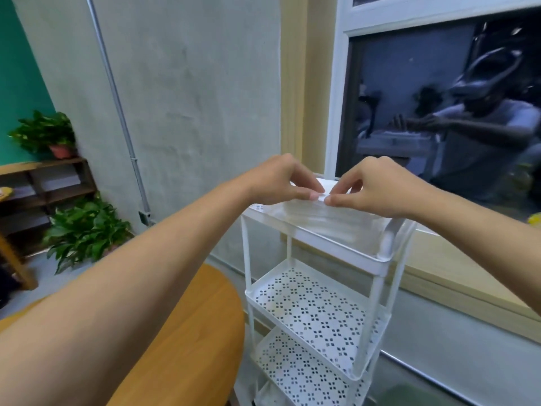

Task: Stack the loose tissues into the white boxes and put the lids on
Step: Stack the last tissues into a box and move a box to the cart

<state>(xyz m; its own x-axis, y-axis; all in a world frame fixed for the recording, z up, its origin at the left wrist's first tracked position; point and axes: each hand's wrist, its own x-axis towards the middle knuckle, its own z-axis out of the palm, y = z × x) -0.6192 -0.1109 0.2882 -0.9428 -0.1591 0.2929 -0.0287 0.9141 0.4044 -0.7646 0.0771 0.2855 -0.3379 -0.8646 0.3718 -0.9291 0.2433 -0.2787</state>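
Plants first: leafy green potted plants (44,133) at nine o'clock, above a dark wooden shelf unit (49,183). A round orange-brown wooden table (190,332) sits at seven o'clock. At centre, a bare left hand (281,178) and, just right of it, a bare right hand (377,189) meet over the top tier of a white perforated metal three-tier cart (307,303). Each hand pinches thumb to forefinger on a thin white tissue (322,197). The tissue lies on a blurred white mass on that tier; I cannot tell whether it is a box or a stack. This looks like the stacking step. Next calls for laying the sheet flat, edges aligned, then finding a lid. A dark window (439,98) fills two o'clock.
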